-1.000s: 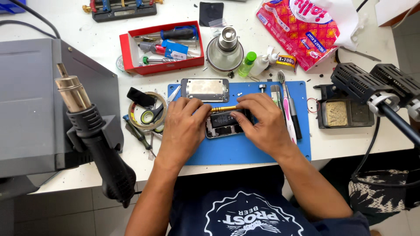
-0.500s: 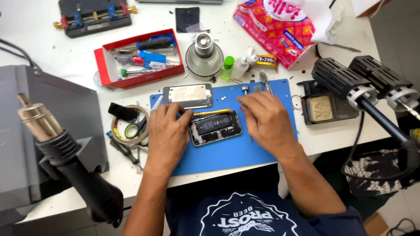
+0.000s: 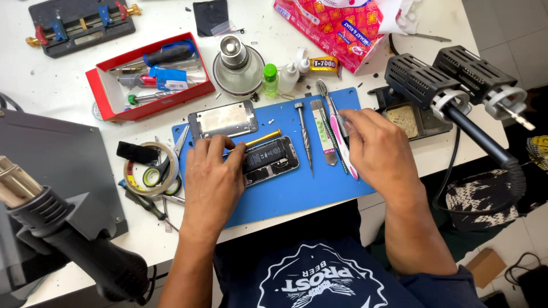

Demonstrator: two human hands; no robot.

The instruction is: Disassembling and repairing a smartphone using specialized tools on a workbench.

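An opened phone point(image 3: 273, 159) with its dark battery showing lies on a blue mat point(image 3: 285, 199). My left hand point(image 3: 212, 179) rests on the phone's left end, fingers pressing its edge beside a yellow-handled tool point(image 3: 264, 138). My right hand point(image 3: 374, 145) is at the mat's right side. Its curled fingertips touch a pink and white toothbrush point(image 3: 334, 117) lying next to a flat metal pry tool point(image 3: 323, 134) and a slim screwdriver point(image 3: 304, 134). Whether the right hand grips anything is hidden by its fingers. A detached silver phone panel point(image 3: 222, 120) lies behind the phone.
A red tray point(image 3: 111, 97) of tools, a round metal stand point(image 3: 237, 63) and small bottles point(image 3: 269, 78) sit behind the mat. A tape roll with scissors point(image 3: 149, 171) lies left. A black heat gun point(image 3: 74, 251) rises at the near left. Black iron holders point(image 3: 451, 80) stand right.
My right hand has left the phone and moved right to the row of tools. My left hand stays on the phone's left end.
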